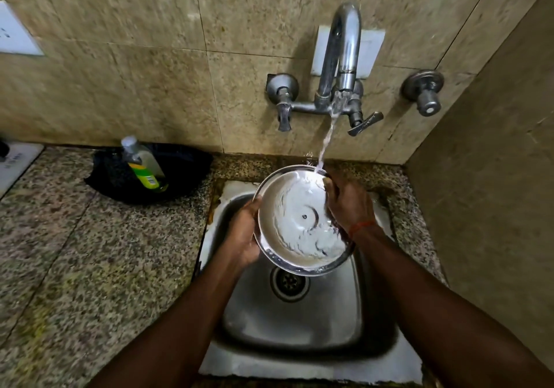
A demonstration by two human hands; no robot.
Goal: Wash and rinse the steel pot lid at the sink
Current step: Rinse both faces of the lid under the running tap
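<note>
On the counter at my far left stands a soap bottle (143, 164), leaning against a dark pan (180, 174), well apart from my work; I judge I do not need it for this step.

My left hand (244, 231) cups the left edge of the lid (299, 222), fingers curled behind it and the thumb over the rim, so the grip is pressed onto the rim rather than spread. I hold the lid above the sink (299, 327), tilted with its hollow side facing me, over the drain (289, 281). To rinse well, I think I should keep this hand firm, because wet steel is likely slippery, and turn the lid slowly so every part passes under the flow.

The water (326, 139) falls from the tap (341, 58) and strikes the upper right edge of the lid, then spreads in sheets down the inside. A steeper tilt would probably let it run off into the sink and not onto the counter.

My right hand (347, 204) closes over the right rim, thumb at the top edge beside the stream; I cannot tell where its fingers lie behind. I reckon it should rub along the rim, then I flip the lid for the other side.
</note>
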